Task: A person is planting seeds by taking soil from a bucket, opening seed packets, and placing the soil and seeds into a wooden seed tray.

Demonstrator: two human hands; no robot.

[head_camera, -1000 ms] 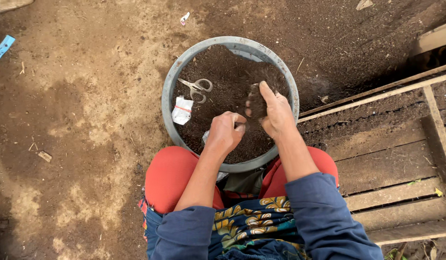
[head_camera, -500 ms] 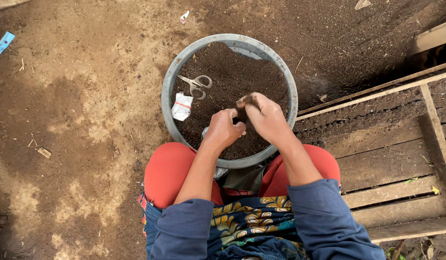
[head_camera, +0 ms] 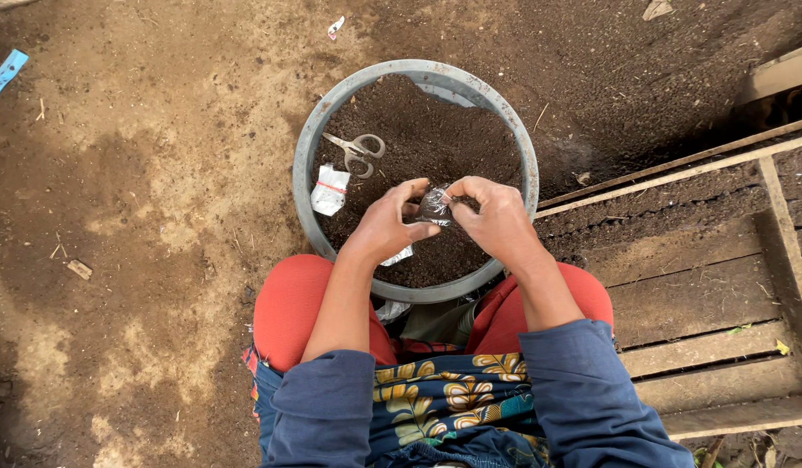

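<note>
Both hands meet over my grey basin (head_camera: 307, 186) of soil — left hand (head_camera: 385, 224) and right hand (head_camera: 496, 217) pinching a small clear plastic bag (head_camera: 435, 206); scissors (head_camera: 357, 149) lie beyond.

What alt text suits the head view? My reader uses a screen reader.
Both hands, left hand and right hand, hold a small clear plastic bag over a round grey basin of dark soil, where metal scissors and a white packet lie.
</note>
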